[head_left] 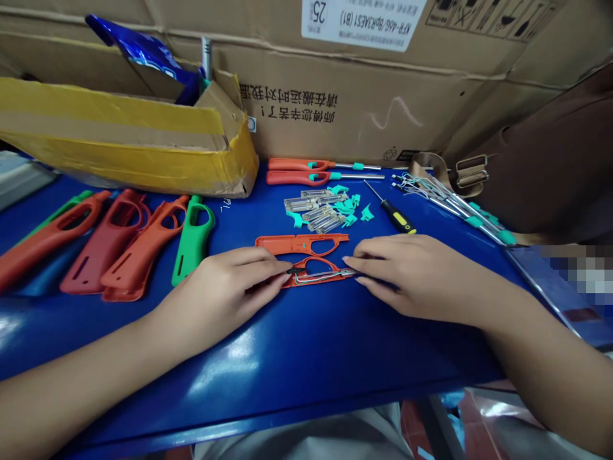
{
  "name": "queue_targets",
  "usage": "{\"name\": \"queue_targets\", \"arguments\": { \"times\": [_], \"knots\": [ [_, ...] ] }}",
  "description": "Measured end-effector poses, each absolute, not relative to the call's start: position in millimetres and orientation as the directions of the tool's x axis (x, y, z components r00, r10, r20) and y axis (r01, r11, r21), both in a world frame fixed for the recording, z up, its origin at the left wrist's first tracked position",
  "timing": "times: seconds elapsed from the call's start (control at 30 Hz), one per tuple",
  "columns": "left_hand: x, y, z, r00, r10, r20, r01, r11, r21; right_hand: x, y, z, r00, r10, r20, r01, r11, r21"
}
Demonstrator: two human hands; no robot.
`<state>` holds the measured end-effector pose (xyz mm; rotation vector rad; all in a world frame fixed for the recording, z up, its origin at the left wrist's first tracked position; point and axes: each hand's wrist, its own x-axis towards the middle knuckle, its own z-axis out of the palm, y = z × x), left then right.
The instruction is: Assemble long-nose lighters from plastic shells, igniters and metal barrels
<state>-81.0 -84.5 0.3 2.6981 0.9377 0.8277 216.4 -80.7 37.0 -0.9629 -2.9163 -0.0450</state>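
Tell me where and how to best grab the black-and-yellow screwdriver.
Grip the screwdriver by its thick handle, likely best from the near right side, just beyond the right hand: the handle end points that way, while the thin metal shaft points away and left.

cardboard (412, 76): upside-down chinese print (297, 114); white label (361, 25): "25", "kfr-46g".

1 camera, worn on the person's head, looked forward and down across the glossy blue tabletop (268, 364), from near behind the bare left hand (239, 278) and bare right hand (407, 271). It faced the printed brown cardboard panel (373, 83) beyond and took in the grey-clothed lap (311, 441) below.
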Motion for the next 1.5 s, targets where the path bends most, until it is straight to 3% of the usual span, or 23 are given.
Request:
{"name": "queue_targets", "arguments": {
  "times": [0.13,0.2,0.27,0.43,0.73,0.87,1.07,1.5],
  "knots": [
    [-81.2,-84.3,-2.6,0.640,0.624,0.448,0.516,-0.781,0.351,205.1,-79.6,34.4,-0.702,0.681,0.207,0.595,0.721,-0.355],
    [-81.5,-84.7,-3.6,0.630,0.629,0.456,0.514,-0.777,0.362,196.4,-80.0,28.9,-0.648,0.741,0.176,0.588,0.634,-0.502],
    [-81.6,-85.2,-3.8,0.622,0.635,0.457,0.515,-0.772,0.372,189.8,-80.6,22.5,-0.614,0.782,0.110,0.614,0.560,-0.556],
    [-80.6,-87.1,-0.9,0.594,0.659,0.461,0.521,-0.752,0.405,187.9,-80.8,13.5,-0.641,0.763,0.086,0.603,0.570,-0.558],
    [-75.0,-88.0,2.0,0.467,0.780,0.417,0.534,-0.624,0.570,188.4,-84.2,15.2,-0.661,0.746,0.084,0.614,0.602,-0.510],
    [-72.9,-87.3,2.8,0.445,0.795,0.413,0.525,-0.605,0.599,187.1,-84.8,15.7,-0.655,0.748,0.110,0.605,0.605,-0.518],
    [-71.4,-87.9,1.4,0.427,0.806,0.409,0.503,-0.588,0.634,183.1,-86.2,15.4,-0.638,0.769,0.040,0.666,0.577,-0.472],
    [-71.8,-86.9,-0.1,0.400,0.839,0.369,0.487,-0.536,0.690,182.3,-84.3,12.8,-0.660,0.744,0.108,0.659,0.641,-0.393]
  ]
}}
